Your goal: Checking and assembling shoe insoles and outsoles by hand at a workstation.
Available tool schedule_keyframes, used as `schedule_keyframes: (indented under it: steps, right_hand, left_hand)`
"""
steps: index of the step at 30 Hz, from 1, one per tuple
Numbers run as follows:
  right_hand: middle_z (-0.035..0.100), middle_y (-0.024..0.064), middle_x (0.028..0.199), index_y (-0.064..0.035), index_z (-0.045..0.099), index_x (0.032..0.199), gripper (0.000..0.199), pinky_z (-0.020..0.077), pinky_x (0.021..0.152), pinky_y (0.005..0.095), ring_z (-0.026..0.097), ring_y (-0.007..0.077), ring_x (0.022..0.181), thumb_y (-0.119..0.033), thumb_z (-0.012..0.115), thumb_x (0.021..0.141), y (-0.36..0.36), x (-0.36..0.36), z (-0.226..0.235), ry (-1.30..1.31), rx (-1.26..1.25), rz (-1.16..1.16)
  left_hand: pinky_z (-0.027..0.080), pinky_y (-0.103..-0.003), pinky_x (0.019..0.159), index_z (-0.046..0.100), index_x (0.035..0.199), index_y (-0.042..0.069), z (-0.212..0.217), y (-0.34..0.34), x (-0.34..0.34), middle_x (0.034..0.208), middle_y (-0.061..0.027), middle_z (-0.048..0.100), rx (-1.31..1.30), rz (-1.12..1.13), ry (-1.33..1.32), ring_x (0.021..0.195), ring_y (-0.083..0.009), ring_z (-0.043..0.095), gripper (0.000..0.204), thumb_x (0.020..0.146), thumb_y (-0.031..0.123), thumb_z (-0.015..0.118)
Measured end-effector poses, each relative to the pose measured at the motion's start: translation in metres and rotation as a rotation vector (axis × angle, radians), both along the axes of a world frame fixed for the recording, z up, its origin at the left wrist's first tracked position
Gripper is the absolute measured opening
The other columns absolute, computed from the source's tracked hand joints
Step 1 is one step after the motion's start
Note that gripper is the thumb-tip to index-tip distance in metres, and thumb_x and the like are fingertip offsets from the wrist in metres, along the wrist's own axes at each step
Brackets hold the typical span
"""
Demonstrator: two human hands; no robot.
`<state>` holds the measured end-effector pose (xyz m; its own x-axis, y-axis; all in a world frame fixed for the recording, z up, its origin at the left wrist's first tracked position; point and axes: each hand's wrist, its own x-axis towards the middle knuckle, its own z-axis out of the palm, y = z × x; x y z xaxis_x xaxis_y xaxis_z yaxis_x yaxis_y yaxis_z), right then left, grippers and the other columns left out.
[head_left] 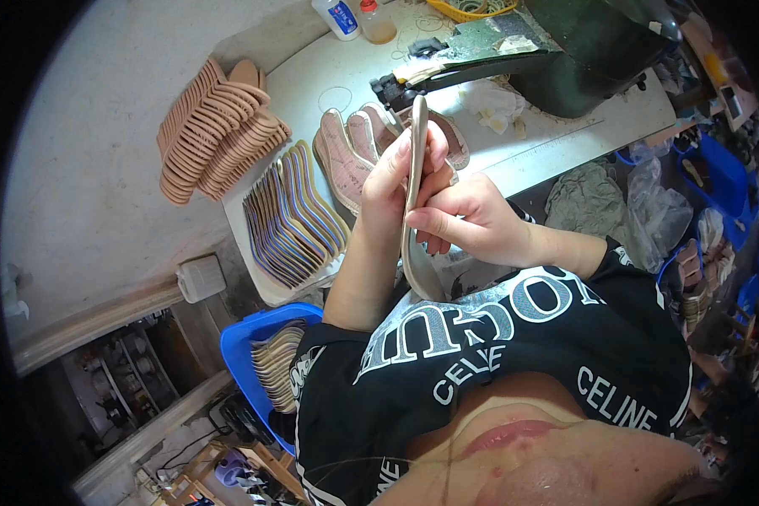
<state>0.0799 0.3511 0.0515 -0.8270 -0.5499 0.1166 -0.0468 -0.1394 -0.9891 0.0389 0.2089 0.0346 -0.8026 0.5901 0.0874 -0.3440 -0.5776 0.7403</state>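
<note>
Beige sole (416, 160) partly hides the left fingers (438, 147).

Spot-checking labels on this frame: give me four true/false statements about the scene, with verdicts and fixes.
1. The left hand and right hand are both on one sole-shaped piece. True.
2. The held piece lies flat on the table. False: it is held up, edge toward the camera.
3. The red-capped bottle stands right of the white bottle. True.
4. The blue bin is empty. False: curved pieces are inside it.
</note>
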Motion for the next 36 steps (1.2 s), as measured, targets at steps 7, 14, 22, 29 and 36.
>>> schedule_keyframes:
  steps: [7,14,22,29,36]
  right_hand:
    - [0.06,0.0032,0.054,-0.0011,0.064,0.066,0.029,0.0438,0.046,0.0224,0.057,0.0085,0.048,-0.015,0.06,0.091,-0.008,0.012,-0.01,0.043,0.051,-0.083]
    - [0.063,0.0054,0.063,-0.0003,0.066,0.072,0.014,0.0451,0.051,0.0236,0.059,0.0097,0.054,-0.011,0.071,0.08,-0.011,0.01,-0.013,0.205,0.09,-0.087]
    - [0.063,0.0004,0.072,0.0003,0.062,0.085,0.018,0.0445,0.054,0.0176,0.056,0.0022,0.061,-0.013,0.073,0.08,-0.013,-0.007,-0.015,-0.061,0.032,-0.17]
    - [0.064,0.0008,0.073,0.0006,0.062,0.084,0.014,0.0446,0.053,0.0174,0.056,0.0012,0.062,-0.01,0.071,0.082,-0.011,-0.008,-0.013,-0.011,0.046,-0.19]
    - [0.066,0.0085,0.077,-0.002,0.066,0.091,0.014,0.0515,0.058,0.0265,0.065,0.0154,0.065,-0.008,0.07,0.078,-0.003,-0.023,-0.011,0.217,0.167,-0.325]
  left_hand:
    - [0.024,-0.019,0.039,0.045,0.083,0.004,-0.031,-0.004,0.007,0.049,0.0023,0.037,0.208,-0.045,0.065,0.042,-0.0045,0.031,0.067,0.084,0.071,0.039]
    - [0.029,-0.021,0.039,0.048,0.078,0.006,-0.038,-0.002,0.012,0.05,0.0013,0.044,0.496,-0.034,0.145,0.041,-0.0062,0.038,0.058,0.082,0.063,0.054]
    - [0.052,-0.024,0.072,0.056,0.108,0.006,0.01,-0.018,0.02,0.098,-0.0052,0.065,-0.098,0.683,-0.196,0.083,-0.0107,0.063,0.02,0.093,0.019,0.058]
    - [0.052,-0.026,0.073,0.056,0.112,-0.003,0.025,-0.032,0.03,0.098,-0.0113,0.064,-0.304,0.475,-0.169,0.078,-0.0146,0.064,0.027,0.095,0.017,0.05]
    - [0.049,-0.028,0.077,0.058,0.108,-0.007,0.02,-0.021,0.032,0.094,-0.0125,0.065,-0.616,0.763,0.099,0.082,-0.0155,0.063,0.027,0.094,0.014,0.049]
